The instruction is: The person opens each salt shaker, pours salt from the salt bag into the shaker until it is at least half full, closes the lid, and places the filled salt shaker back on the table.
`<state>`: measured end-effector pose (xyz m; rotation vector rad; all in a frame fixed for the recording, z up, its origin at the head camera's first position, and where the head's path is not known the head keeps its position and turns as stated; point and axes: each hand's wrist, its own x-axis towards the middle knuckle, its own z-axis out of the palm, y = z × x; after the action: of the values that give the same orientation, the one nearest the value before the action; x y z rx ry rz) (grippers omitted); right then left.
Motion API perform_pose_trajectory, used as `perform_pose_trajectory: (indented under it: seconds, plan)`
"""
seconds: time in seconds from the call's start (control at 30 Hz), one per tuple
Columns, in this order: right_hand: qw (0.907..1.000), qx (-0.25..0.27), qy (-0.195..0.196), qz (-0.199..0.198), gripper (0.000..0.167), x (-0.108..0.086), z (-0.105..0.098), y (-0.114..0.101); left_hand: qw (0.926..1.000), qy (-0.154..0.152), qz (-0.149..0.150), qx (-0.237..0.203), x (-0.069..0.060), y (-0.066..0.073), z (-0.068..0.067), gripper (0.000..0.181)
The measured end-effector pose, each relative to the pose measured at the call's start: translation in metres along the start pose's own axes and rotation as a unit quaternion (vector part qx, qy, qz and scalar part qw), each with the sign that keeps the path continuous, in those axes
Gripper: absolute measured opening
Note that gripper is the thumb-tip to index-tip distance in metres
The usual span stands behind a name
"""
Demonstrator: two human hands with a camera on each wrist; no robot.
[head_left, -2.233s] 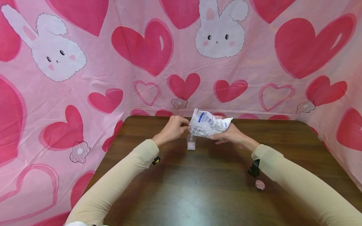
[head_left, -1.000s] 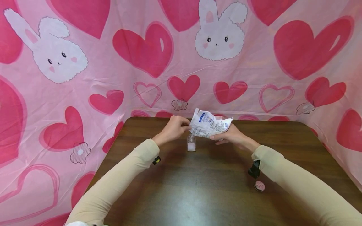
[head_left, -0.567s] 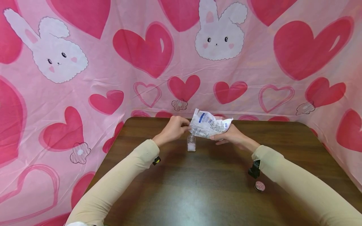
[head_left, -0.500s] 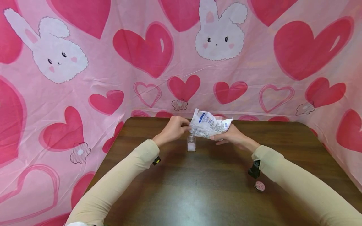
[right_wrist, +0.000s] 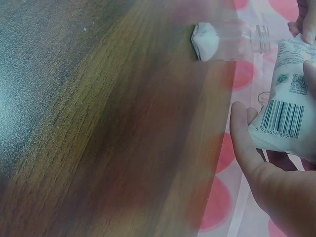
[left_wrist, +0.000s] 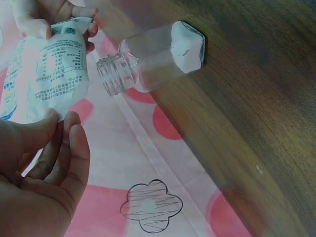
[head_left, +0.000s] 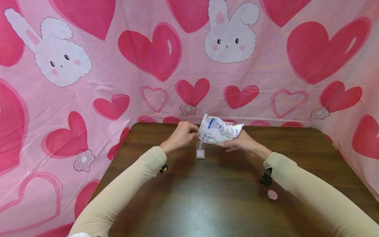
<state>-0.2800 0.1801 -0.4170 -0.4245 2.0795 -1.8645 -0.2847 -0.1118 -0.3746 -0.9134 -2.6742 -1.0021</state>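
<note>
A white printed plastic bag [head_left: 217, 131] is held tilted over the table, its lower left corner toward a small clear glass jar [head_left: 200, 150]. My right hand [head_left: 245, 142] grips the bag from its right side, fingers beneath and thumb in front. At the left corner, my left hand [head_left: 181, 134] pinches the bag's edge between thumb and fingers. In the left wrist view the uncapped jar [left_wrist: 153, 57] has a threaded neck and white powdery stuff at its bottom. A barcode shows on the bag [right_wrist: 289, 111] in the right wrist view. Any flow from the bag is too small to tell.
A round pink lid with holes [head_left: 271, 195] lies on the brown wooden table [head_left: 189, 194], near my right forearm. Behind and beside the table hangs a pink cloth [head_left: 189, 62] with hearts and rabbits.
</note>
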Motion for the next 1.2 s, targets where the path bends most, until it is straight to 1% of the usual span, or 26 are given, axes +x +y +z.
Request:
perform_pose_trajectory:
  seconds: [0.37,0.63,0.8,1.0,1.2]
  plan:
    - [1.0000,0.002,0.002,0.002,0.060,-0.0001,0.0004,0.0006,1.0000,-0.001,-0.001,-0.001,-0.0014,0.0007,-0.0007,0.006]
    - [1.0000,0.001,-0.001,-0.005,0.069,0.0000,0.0003,-0.0005,1.0000,0.000,0.002,0.001,-0.0010,0.0019,-0.0007,0.007]
    - [1.0000,-0.001,-0.003,-0.006,0.069,0.0000,0.0002,-0.0016,1.0000,0.003,0.002,0.001,-0.0007,0.0028,-0.0008,0.006]
    - [1.0000,0.004,-0.004,-0.006,0.068,0.0006,-0.0003,-0.0011,0.9998,0.007,0.014,0.011,0.0007,0.0027,-0.0001,0.005]
    - [0.9999,0.007,-0.005,-0.007,0.072,0.0009,-0.0005,-0.0014,0.9999,0.005,0.010,0.007,0.0010,0.0029,-0.0006,0.006]
